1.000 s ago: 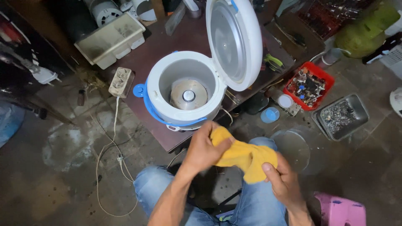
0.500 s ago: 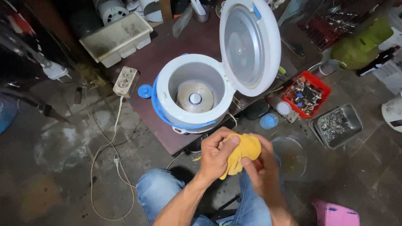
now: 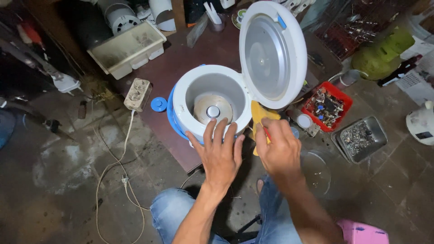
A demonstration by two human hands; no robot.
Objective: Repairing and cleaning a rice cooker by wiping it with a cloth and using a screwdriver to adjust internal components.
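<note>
Left hand (image 3: pixel 220 153): flat, fingers spread, gripping nothing, fingertips resting on near rim of rice cooker (image 3: pixel 209 103). Right hand (image 3: pixel 279 149): just beside left, fingers curled, pinching yellow cloth (image 3: pixel 261 116) against cooker's right side, below hinge. Beyond left fingertips: empty cooker well, round heating plate (image 3: pixel 212 108) at bottom. Above right hand: lid (image 3: pixel 272 55) standing open, upright. Right of right hand: red tray (image 3: pixel 326 105) of small parts, metal tray (image 3: pixel 361 137) past it. Far left of left hand: power strip (image 3: pixel 137 94), white bin (image 3: pixel 128 48) beyond.
</note>
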